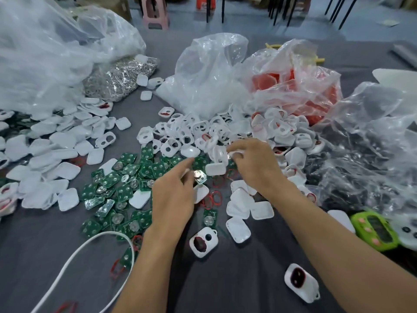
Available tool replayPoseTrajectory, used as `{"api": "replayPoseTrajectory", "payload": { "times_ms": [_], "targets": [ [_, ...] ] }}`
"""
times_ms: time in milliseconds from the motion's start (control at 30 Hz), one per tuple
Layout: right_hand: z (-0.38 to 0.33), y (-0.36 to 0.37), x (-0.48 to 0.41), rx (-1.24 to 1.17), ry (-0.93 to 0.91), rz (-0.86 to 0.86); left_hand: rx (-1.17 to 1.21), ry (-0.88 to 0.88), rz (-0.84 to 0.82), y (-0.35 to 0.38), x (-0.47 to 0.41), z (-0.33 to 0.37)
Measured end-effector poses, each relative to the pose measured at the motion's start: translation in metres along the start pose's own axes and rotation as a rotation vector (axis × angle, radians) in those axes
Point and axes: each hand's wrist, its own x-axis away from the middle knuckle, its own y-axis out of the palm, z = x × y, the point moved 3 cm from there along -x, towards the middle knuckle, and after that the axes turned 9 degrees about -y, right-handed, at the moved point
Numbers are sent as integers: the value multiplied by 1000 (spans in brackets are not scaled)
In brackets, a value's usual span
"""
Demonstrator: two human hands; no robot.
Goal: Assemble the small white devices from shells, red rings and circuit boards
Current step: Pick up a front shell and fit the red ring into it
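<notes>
The left hand pinched a board over the green pile; the right hand gripped, it seemed, a shell. Both looked light and stiff; edges would give the safest hold.

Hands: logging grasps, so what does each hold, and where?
Left hand pinches a circuit board by its edge; right hand grips a white shell by its rim.

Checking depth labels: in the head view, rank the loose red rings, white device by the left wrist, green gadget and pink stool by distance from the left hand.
From the left hand:
1. Red rings, just right of it.
2. White device, below it, towards the person.
3. Green gadget, far right.
4. Pink stool, on the floor beyond the table.
</notes>
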Motion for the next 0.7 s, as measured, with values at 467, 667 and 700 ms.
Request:
{"api": "replayPoseTrajectory", "payload": {
  "times_ms": [467,667,700],
  "targets": [
    [13,-48,97,-1059,584,334,-454,294,-51,47,18,34],
    [30,-58,155,-1164,608,203,-423,277,11,44,15,39],
    [32,-60,162,-1200,614,211,-387,286,22,43,16,39]
  ]
}}
